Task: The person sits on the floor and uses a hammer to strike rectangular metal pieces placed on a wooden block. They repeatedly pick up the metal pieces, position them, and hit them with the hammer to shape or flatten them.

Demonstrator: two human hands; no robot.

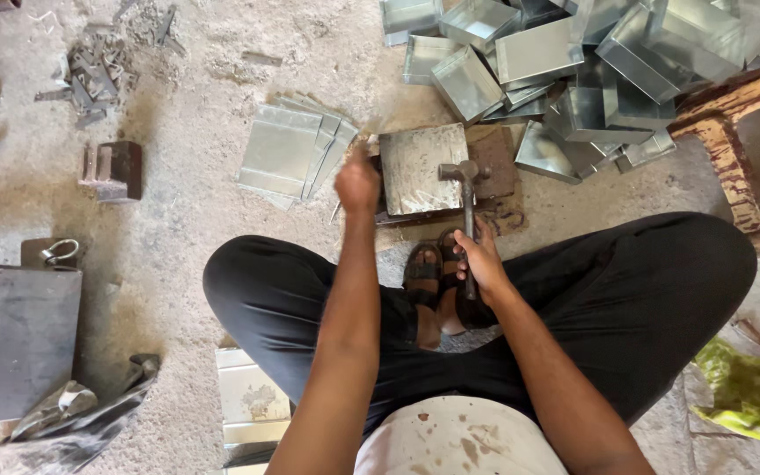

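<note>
The person sits cross-legged on a dusty grey concrete floor (178, 132), black trousers and brown sandals filling the middle of the head view. The right hand (481, 259) is closed round the lower handle of a steel-headed hammer (466, 189), whose head rests at the right edge of a square, scuffed grey metal sheet (422, 167). That sheet lies flat on a rusty brown iron plate (496, 171), just in front of the feet; most of the plate is covered by the sheet.

The left hand (358, 185) is raised at the sheet's left edge and smeared by motion blur, so whether its fingers are curled on something or apart cannot be told; a pale blur just above it is unreadable.

Just left of that hand lies a fanned stack of flat galvanised metal blanks (290, 149). Above and to the right sits a heap of shiny folded sheet-metal boxes (573, 70), cut off by the top edge. A worn wooden stool leg (732, 149) enters from the right, only partly in view. At far left are a small dark iron block (112, 170), a scatter of metal scraps (94, 70), and a dark steel slab (32, 339) cut by the frame edge. A yellow-green cloth (749, 396) shows at lower right
</note>
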